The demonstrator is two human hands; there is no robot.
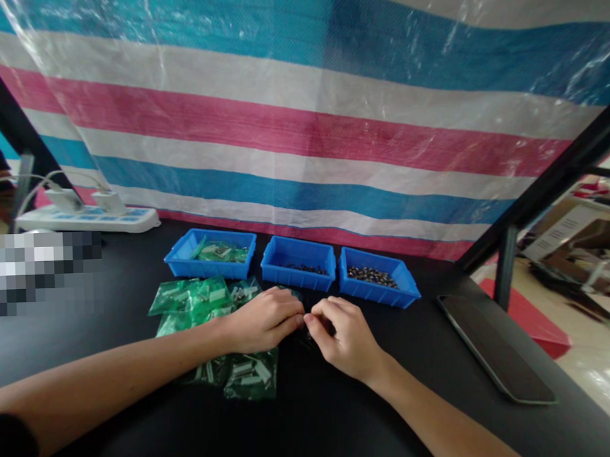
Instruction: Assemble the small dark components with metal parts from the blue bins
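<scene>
My left hand [268, 321] and my right hand [344, 332] meet fingertip to fingertip over the middle of the black table. Both have fingers pinched together, and whatever is between them is too small or hidden to make out. Under and beside my left forearm lie several green plastic bags [195, 300] of small metal-looking parts. One such bag [251, 375] lies nearer to me, below the left wrist. Just beyond my hands stands a blue bin [299, 277] with small dark pieces. Right of it, another blue bin [380, 294] holds small shiny metal pieces.
A third blue bin [211, 266] at the left holds green bags. A phone [496, 348] lies at the right table edge. A white power strip [92, 218] with plugged-in chargers sits at the back left. Striped plastic sheeting [301, 132] hangs behind the table [312, 428].
</scene>
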